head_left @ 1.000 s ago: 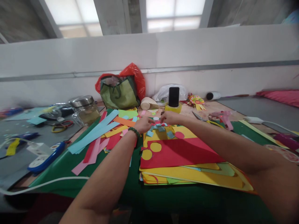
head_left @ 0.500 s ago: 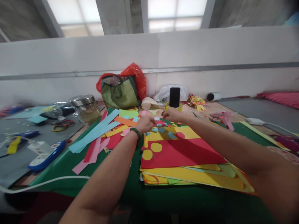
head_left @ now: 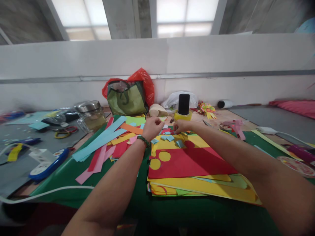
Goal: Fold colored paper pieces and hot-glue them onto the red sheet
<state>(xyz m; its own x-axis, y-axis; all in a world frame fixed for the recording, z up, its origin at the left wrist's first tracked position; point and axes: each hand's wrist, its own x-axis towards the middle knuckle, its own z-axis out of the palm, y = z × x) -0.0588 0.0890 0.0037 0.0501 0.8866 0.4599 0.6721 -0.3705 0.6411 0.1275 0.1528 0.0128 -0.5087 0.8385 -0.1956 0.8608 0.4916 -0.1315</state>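
Observation:
My left hand (head_left: pixel 153 127), with a dark green bead bracelet on the wrist, is raised over the far edge of the paper stack. Its thumb and forefinger are pinched together; whatever is between them is too small to make out. To its right, my right hand (head_left: pixel 181 126) points its curled fingers down among paper scraps, and the fingertips' contents cannot be made out. Just nearer than the hands lie small light blue paper squares (head_left: pixel 180 143) on yellow paper (head_left: pixel 161 143). A red sheet (head_left: pixel 182 163) with two round cutouts showing yellow lies on the stack.
Paper strips (head_left: pixel 100 136) spread left on the green mat (head_left: pixel 61 177). A glass jar (head_left: pixel 90 116) and green bag (head_left: pixel 126 98) stand behind. A phone (head_left: pixel 184 103) rests on a yellow tape roll (head_left: pixel 182 115). A pink glue gun (head_left: pixel 235 127) and scissors (head_left: pixel 65 131) lie at the sides.
My left hand has lifted slightly from the scraps and turned, its thumb and forefinger now pinched. My right hand has shifted a little right and down toward the paper pieces.

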